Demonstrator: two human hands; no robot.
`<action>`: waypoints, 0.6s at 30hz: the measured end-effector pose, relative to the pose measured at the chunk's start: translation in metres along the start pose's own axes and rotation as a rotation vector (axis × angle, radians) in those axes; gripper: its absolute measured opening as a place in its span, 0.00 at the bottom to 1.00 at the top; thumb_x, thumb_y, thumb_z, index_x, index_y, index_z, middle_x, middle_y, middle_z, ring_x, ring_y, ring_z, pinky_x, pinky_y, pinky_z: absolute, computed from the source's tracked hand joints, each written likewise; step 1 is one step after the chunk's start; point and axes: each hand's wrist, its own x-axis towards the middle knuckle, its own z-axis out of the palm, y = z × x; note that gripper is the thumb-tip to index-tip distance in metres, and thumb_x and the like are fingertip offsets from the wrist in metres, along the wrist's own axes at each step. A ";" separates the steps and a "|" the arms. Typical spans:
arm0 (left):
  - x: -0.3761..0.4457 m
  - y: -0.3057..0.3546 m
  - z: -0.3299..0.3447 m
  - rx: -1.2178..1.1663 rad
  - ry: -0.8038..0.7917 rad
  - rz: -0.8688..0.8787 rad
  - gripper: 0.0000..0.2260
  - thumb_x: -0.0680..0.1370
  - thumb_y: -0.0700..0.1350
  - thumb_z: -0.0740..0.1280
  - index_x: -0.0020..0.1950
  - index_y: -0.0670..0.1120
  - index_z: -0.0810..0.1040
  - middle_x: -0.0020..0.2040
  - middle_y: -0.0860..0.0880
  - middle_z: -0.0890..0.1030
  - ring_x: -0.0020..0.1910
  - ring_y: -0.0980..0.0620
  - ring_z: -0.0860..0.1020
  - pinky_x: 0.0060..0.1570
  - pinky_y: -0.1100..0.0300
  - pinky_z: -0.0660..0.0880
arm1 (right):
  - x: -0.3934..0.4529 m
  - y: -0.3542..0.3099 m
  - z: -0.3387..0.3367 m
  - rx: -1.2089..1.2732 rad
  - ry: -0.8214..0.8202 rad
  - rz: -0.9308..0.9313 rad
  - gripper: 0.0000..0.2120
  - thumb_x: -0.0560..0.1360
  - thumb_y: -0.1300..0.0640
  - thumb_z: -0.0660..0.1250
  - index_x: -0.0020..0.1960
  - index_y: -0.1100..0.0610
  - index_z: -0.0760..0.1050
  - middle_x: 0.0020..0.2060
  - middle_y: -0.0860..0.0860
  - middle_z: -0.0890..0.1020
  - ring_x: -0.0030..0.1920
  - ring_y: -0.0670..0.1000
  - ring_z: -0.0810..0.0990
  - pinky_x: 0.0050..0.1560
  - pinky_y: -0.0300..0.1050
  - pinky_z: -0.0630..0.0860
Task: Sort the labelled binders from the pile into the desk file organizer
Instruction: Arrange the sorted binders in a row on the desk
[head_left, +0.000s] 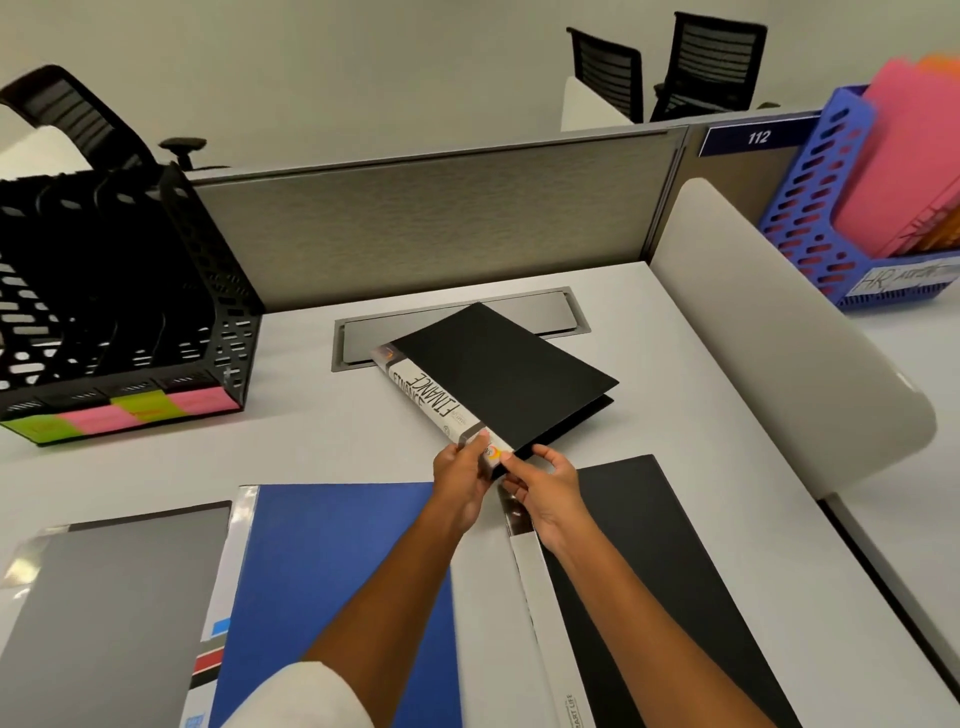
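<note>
A black binder (498, 374) with a white spine marked FINANCE is lifted over the middle of the desk, tilted. My left hand (462, 480) grips its near spine end and my right hand (545, 488) pinches the near corner beside it. A grey binder (104, 613), a blue binder (322, 571) and another black binder (660, 571) lie flat along the near desk edge. The black mesh file organizer (130, 291), with pink and green notes on its front, stands empty at the far left.
A blue organizer (831, 208) with pink and orange folders stands on the neighbouring desk at right, behind a white curved divider (779, 332). A grey partition (441, 218) backs the desk, with a metal cable hatch (363, 338) under the lifted binder. Office chairs stand beyond.
</note>
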 end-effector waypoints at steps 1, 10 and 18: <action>-0.002 -0.002 -0.003 -0.005 0.013 -0.002 0.07 0.79 0.36 0.66 0.56 0.43 0.74 0.53 0.40 0.80 0.49 0.45 0.82 0.45 0.55 0.82 | -0.003 0.004 -0.002 -0.033 0.008 -0.012 0.25 0.66 0.56 0.79 0.59 0.50 0.71 0.46 0.56 0.84 0.43 0.53 0.85 0.47 0.49 0.83; -0.020 -0.007 -0.031 -0.053 0.000 -0.002 0.10 0.78 0.33 0.65 0.59 0.39 0.75 0.56 0.41 0.81 0.49 0.46 0.82 0.52 0.51 0.80 | -0.011 -0.001 -0.053 0.108 0.198 -0.127 0.23 0.72 0.50 0.73 0.62 0.53 0.69 0.50 0.57 0.80 0.47 0.55 0.83 0.41 0.47 0.83; -0.069 -0.020 -0.047 0.044 -0.076 -0.030 0.15 0.80 0.35 0.62 0.67 0.39 0.70 0.64 0.39 0.77 0.55 0.44 0.80 0.46 0.52 0.82 | -0.029 -0.020 -0.093 0.333 0.117 -0.122 0.27 0.74 0.63 0.71 0.70 0.54 0.67 0.62 0.59 0.77 0.56 0.59 0.80 0.46 0.55 0.81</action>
